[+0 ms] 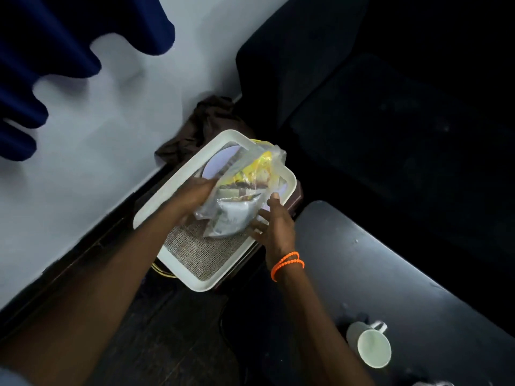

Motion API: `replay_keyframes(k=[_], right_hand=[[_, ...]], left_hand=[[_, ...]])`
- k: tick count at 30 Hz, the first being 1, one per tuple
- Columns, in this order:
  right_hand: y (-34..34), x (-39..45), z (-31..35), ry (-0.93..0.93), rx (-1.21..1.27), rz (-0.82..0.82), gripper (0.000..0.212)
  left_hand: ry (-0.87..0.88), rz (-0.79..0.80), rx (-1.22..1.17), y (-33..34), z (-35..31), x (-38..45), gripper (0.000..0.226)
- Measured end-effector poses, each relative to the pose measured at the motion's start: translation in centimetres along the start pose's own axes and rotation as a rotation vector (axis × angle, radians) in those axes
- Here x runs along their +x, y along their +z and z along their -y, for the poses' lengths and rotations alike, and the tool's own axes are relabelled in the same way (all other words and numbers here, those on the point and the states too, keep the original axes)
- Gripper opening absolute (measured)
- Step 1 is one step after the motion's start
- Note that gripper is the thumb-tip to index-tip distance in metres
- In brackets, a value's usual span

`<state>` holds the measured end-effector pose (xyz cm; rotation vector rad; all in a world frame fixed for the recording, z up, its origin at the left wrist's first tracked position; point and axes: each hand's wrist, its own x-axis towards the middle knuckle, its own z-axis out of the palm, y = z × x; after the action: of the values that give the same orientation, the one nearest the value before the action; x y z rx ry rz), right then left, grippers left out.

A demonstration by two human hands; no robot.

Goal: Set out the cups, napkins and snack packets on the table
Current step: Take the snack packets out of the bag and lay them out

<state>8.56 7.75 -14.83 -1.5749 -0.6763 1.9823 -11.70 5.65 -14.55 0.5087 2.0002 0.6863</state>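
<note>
A clear plastic bag [245,190] with yellow snack packets and white folded items inside lies over a white tray [178,174]. My left hand [195,195] grips the bag's left side. On the bag's right side, my right hand [271,221], with orange bead bracelets at the wrist, touches it with fingers spread. White plates [223,158] show under the bag at the tray's far end. A woven mat [195,252] lines the tray's near end. One white cup [369,346] stands on the dark table [390,274] at the lower right.
The tray rests on a small dark stand beside a pale wall [111,135]. A brown cloth [206,121] is bunched behind the tray. Dark seating [390,121] fills the right. A blue curtain [55,51] hangs at the upper left.
</note>
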Motion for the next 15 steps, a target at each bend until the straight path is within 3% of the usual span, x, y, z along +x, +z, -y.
replay_keyframes(k=[2, 4, 8, 12, 15], right_hand=[[0.5, -0.1, 0.2, 0.065, 0.018, 0.078, 0.042], [0.2, -0.4, 0.5, 0.044, 0.059, 0.084, 0.046], [-3.7, -1.6, 0.4, -0.074, 0.322, 0.157, 0.062], [-9.7, -3.9, -2.2, -0.118, 0.454, 0.142, 0.072], [-13.7, -5.6, -4.8, -0.058, 0.314, -0.02, 0.062]], left_hand=[[-0.031, 0.159, -0.061, 0.7, 0.2, -0.4, 0.047], [0.054, 0.209, -0.129, 1.1, -0.4, -1.5, 0.054], [0.283, 0.214, -0.016, 2.6, -2.1, -5.0, 0.065], [0.341, 0.212, 0.058, 6.2, -2.6, -9.5, 0.068], [0.374, 0.161, 0.176, 11.0, -0.9, -11.9, 0.055]])
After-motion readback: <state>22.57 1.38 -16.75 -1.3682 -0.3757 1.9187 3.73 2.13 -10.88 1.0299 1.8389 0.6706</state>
